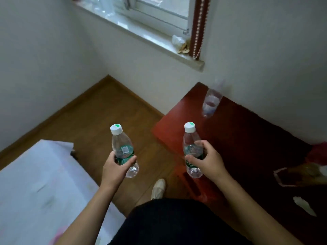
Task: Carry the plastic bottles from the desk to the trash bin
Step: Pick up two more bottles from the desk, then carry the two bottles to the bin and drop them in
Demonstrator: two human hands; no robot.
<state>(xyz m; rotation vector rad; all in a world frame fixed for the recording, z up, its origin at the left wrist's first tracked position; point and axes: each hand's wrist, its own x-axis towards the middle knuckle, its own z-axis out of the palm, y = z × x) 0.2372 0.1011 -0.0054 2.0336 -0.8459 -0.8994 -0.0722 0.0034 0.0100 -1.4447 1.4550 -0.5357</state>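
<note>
Bottles: we hold two, both capped and upright, clear with green labels. Left hand is wrapped around the left bottle at its label, over the floor just left of the desk. Right hand grips the right bottle at the desk's near-left edge. A third bottle, blurred, stands at the desk's far edge by the wall.

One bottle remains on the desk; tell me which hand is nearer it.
Right. The right hand holds its bottle below the clear bottle on the desk; the left hand is farther left, over the floor.
</note>
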